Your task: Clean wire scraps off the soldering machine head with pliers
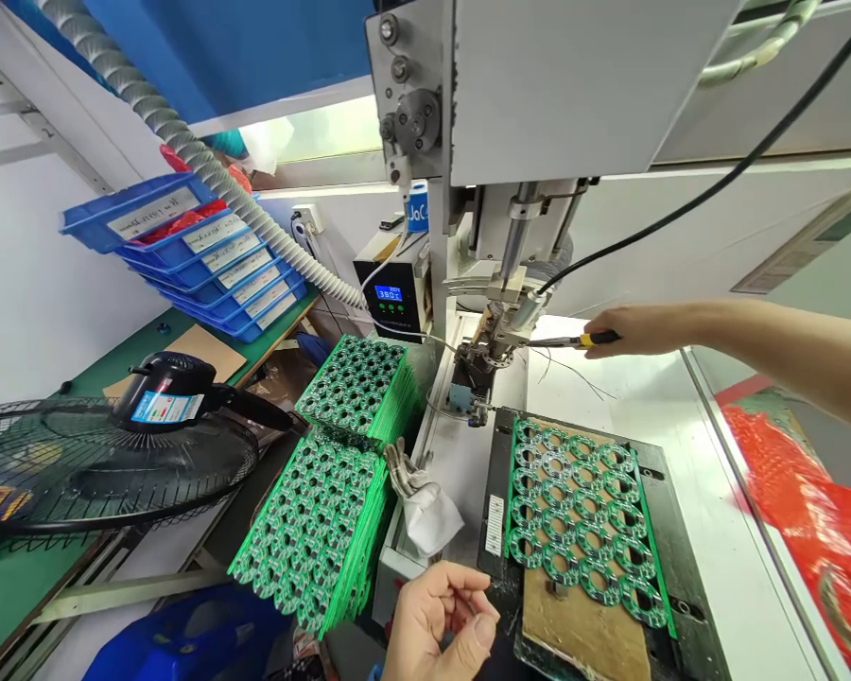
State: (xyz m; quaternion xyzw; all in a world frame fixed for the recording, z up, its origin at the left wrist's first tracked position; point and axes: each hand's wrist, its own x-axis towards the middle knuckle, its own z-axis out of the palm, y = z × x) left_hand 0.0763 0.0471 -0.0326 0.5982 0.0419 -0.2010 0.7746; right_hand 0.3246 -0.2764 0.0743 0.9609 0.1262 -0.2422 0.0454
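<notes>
My right hand (618, 329) is wrapped round the black and yellow handle of a screwdriver (565, 341), whose shaft reaches to the soldering head (489, 355) of the machine. Near the bottom centre, my left hand (443, 619) is held with curled fingers; no object shows in it, and its thumb and fingertips are apart. To its right, a green panel of ring-shaped circuit boards (588, 506) lies on a black fixture (681, 558). A white cloth glove (429, 515) rests just beyond my left hand.
Two stacks of green circuit panels (312, 515) stand left of the machine. Further left are a black fan (163, 445) and stacked blue trays (219, 251). A controller (395, 298) sits behind. Red plastic bags (794, 482) lie at the right. A black cable (681, 203) crosses above my right arm.
</notes>
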